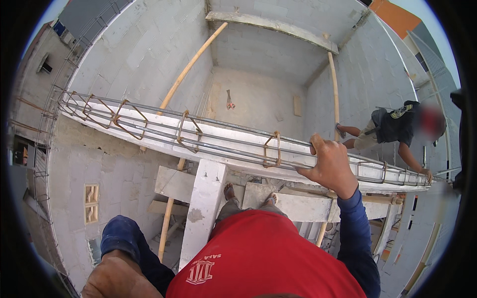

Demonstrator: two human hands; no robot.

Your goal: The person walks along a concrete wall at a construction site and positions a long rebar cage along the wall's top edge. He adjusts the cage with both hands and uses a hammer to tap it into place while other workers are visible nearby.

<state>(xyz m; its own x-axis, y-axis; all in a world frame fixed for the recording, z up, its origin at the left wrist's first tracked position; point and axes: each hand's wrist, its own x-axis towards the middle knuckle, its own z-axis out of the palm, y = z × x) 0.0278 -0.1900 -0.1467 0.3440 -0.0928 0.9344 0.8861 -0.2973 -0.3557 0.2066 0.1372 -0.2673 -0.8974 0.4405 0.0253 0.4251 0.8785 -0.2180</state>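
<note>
A long rebar cage (278, 149) runs from left to right along the top of a white wall beam (218, 155). It has straight grey bars with rusty square stirrups tied around them. My right hand (330, 166) grips the cage right of the middle, fingers over the upper bar and thumb on the near side. Close to the lower left edge is my left hand (119, 278), large and away from the cage, its fingers out of sight. At the right, a co-worker (392, 124) in a dark shirt has a hand on the cage's far right part.
A white post (203, 198) meets the beam in front of me. My sandalled feet rest near wooden planks (298, 206). Beyond the beam lies a deep block-walled room, with bamboo poles (191, 64) and a crosswise board (273, 27). Another rebar cage stands along the left edge.
</note>
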